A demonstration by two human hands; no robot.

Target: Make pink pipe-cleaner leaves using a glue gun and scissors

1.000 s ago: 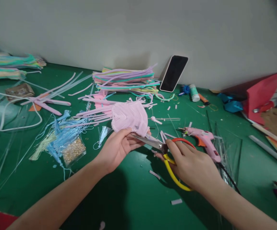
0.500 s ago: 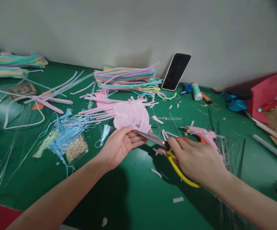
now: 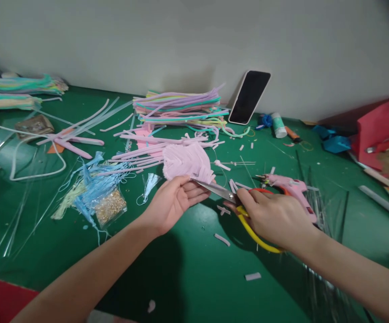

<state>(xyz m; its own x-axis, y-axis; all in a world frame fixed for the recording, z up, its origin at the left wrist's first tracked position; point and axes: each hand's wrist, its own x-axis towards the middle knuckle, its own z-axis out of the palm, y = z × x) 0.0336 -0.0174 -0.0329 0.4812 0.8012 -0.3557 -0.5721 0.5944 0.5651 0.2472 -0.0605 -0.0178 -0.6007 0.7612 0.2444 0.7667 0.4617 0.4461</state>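
My left hand (image 3: 173, 201) holds a pale pink pipe-cleaner panel (image 3: 186, 161) by its near edge, thumb on top and fingers beneath. The panel looks fuzzy, with a ridged V-like pattern. In my right hand (image 3: 275, 215) is a pair of scissors (image 3: 258, 237) with yellow and red handles. Its blades lie along the panel's near edge, close to my left thumb. Loose pink pipe cleaners (image 3: 137, 154) lie just behind and to the left of the panel. Short cut pieces (image 3: 222, 240) are scattered near my right hand.
A pink glue gun (image 3: 290, 186) lies right of the scissors, beside thin clear sticks (image 3: 318, 215). Blue tassels (image 3: 102, 184) and a bag of gold beads (image 3: 110, 208) lie left. Behind are a pipe-cleaner bundle (image 3: 181, 107), a phone (image 3: 250, 96) leaning on the wall and a small bottle (image 3: 278, 125).
The view has shifted slightly. The scissor blades stay at the panel's near edge and appear a little more closed. Both hands keep their hold.
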